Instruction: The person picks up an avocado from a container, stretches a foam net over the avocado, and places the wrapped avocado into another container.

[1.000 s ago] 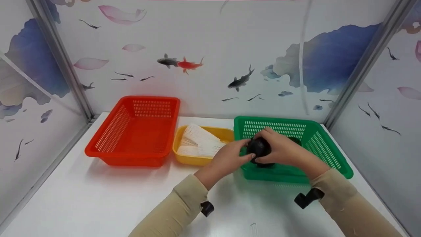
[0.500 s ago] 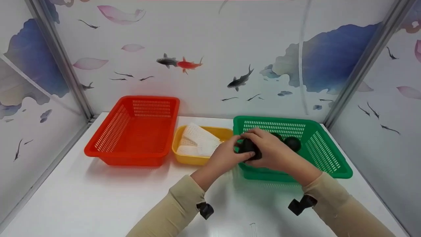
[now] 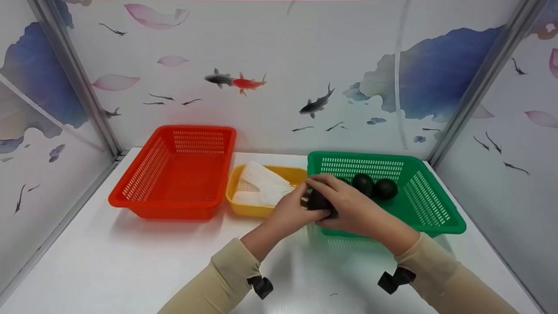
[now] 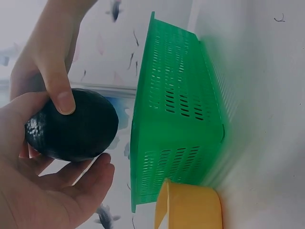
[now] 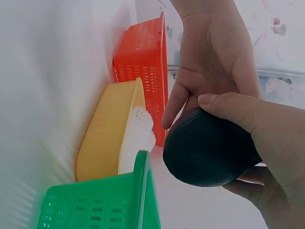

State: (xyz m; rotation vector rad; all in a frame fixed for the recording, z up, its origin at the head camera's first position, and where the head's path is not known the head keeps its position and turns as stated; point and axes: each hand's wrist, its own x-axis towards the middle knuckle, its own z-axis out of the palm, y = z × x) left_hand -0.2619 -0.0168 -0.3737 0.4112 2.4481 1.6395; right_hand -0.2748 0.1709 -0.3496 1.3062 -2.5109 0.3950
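A dark, glossy, bumpy avocado [image 3: 318, 202] is held in front of the body, above the left end of the green basket [image 3: 453, 229]. My left hand [image 3: 287, 210] cups its left end; in the left wrist view those fingers curl under the avocado [image 4: 81, 129]. From the other side my right hand [image 3: 357, 213] grips it, thumb across the near face in the right wrist view. Behind the right hand, two more avocados lie in the basket, one avocado [image 3: 386, 189] beside another avocado [image 3: 362, 185]; part of a third shows past the knuckles.
Left of the green basket stands a yellow tray [image 3: 250, 211] holding white foam net sleeves [image 3: 266, 185]. A red basket [image 3: 187, 174] with nothing in it stands further left. White table [image 3: 174, 261] extends in front; printed panels enclose the back and sides.
Both hands have drawn the avocado leftward and slightly toward the body, from inside the green basket to its left end. The other avocados have come into view behind the right hand.
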